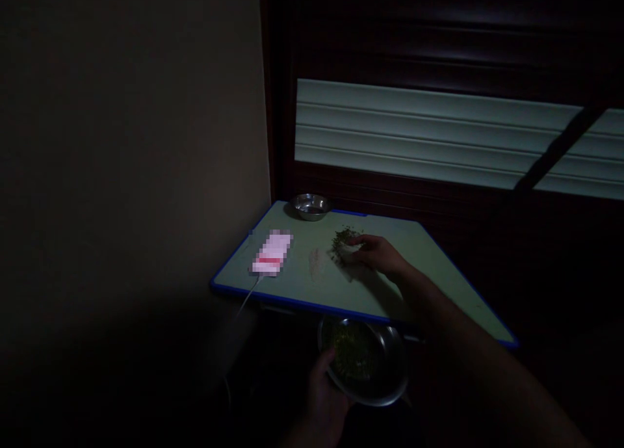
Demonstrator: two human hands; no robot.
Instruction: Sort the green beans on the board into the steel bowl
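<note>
My left hand (327,391) grips a metal bowl (394,363) by its left rim, below the table's front edge. Inside the bowl lies a mass of chopped-looking green bits (355,354). Over the pale tabletop my right hand (373,253) reaches in from the right, thumb and fingertips at a small pile of dark green bits (344,238). Its fingers look bent around the near side of the pile; whether any bits are between them is too dark to make out. Left of the pile is a faint pale patch (316,264) on the tabletop.
The small table (439,285) has a blue edge. A second, shallow metal bowl (311,207) stands at its back left corner. A lit phone (273,251), its screen blurred out, lies at the left with a white cable (247,298) hanging over the front edge. Walls rise behind and left.
</note>
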